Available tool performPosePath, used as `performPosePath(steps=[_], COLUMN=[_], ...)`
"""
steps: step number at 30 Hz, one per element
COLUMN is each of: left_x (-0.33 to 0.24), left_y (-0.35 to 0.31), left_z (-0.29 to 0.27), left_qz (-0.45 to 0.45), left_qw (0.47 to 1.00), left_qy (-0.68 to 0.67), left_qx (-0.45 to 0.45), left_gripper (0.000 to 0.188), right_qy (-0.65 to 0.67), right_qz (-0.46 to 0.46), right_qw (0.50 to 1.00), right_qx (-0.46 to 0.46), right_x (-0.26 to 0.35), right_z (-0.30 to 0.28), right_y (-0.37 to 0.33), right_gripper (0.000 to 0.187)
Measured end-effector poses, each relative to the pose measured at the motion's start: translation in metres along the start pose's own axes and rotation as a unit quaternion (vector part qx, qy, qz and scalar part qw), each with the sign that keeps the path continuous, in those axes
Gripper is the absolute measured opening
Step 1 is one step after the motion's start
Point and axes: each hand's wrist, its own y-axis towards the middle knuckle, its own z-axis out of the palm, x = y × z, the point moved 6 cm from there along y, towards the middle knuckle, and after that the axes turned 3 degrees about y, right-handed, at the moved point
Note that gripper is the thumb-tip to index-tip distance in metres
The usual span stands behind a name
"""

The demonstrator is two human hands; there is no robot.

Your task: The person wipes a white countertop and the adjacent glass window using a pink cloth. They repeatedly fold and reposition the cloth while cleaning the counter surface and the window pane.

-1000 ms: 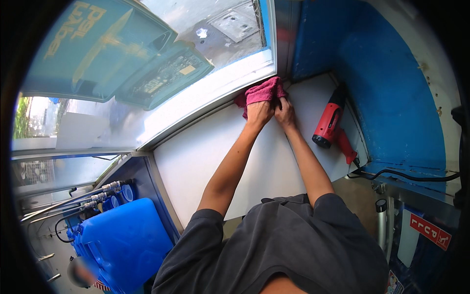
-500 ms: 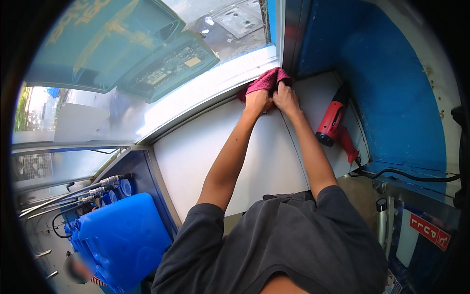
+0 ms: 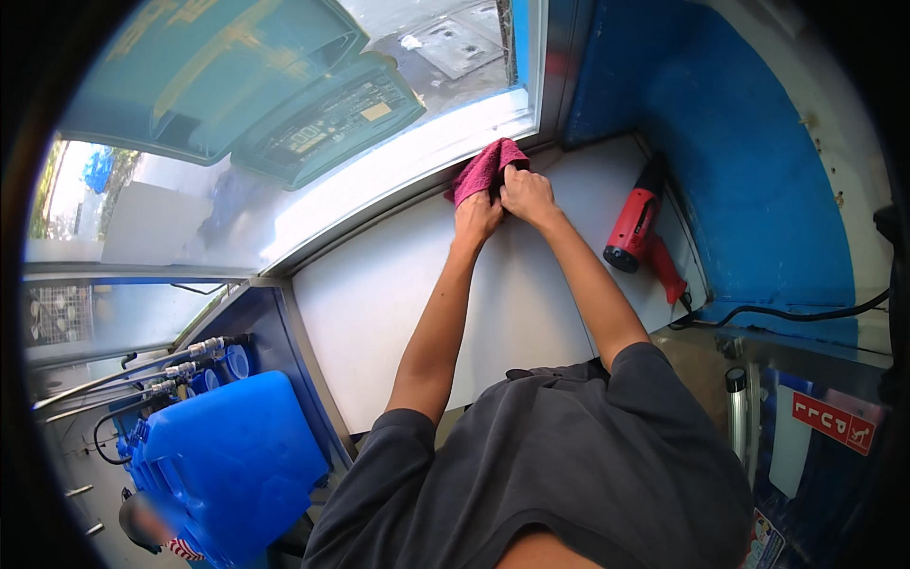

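Observation:
A dark pink terry cloth (image 3: 487, 173) is bunched against the metal window frame, at the far edge of a white counter (image 3: 417, 284). My left hand (image 3: 477, 219) is closed on the cloth's near side, its fingertips tucked under the folds. Beside it, my right hand (image 3: 530, 195) grips the cloth's right edge with curled fingers. Both forearms reach straight out over the white surface. To the right lies a red and black heat gun (image 3: 632, 228), apart from my hands.
A black cord (image 3: 787, 313) runs from the heat gun along the right. Blue panelling (image 3: 739, 171) rises at the right end. A window pane (image 3: 180, 223) stands along the far left. Blue plastic jugs (image 3: 237, 455) with hoses fill the lower left. Another person (image 3: 147, 522) is partly visible there.
Both hands and the cloth have slid a little to the left along the window frame, away from the corner. The whole view has shifted slightly.

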Motion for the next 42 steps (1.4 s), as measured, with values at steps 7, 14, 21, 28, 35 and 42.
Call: performPosePath(steps=[7,14,21,28,35,42], left_x=[-0.042,-0.034,-0.001,0.001,0.009,0.015], left_y=[0.017,0.029,0.003,-0.012,-0.004,0.002], left_z=[-0.018,0.002,0.025,0.036,0.042,0.045], left_qz=[0.047,0.041,0.091,0.135,0.084,0.078], left_qw=[0.997,0.994,0.996,0.989,0.995,0.994], left_qy=[0.003,0.013,0.006,0.049,0.048,0.054], left_qx=[0.063,0.096,0.025,-0.032,-0.014,0.046], left_gripper=[0.038,0.034,0.032,0.029,0.04,0.046], right_qy=[-0.078,-0.033,0.096,0.075,-0.011,0.293], right_qz=[0.03,0.091,0.15,0.099,0.065,0.223], right_qw=[0.992,0.994,0.983,0.992,0.994,0.924], right_qx=[-0.098,-0.041,-0.05,0.011,-0.082,-0.105], right_x=[-0.024,-0.024,-0.014,-0.002,-0.024,-0.025], right_z=[-0.031,-0.021,-0.025,-0.021,-0.028,-0.016], right_y=[0.003,0.009,0.017,0.008,0.012,0.01], right_gripper=[0.029,0.032,0.045,0.042,0.028,0.035])
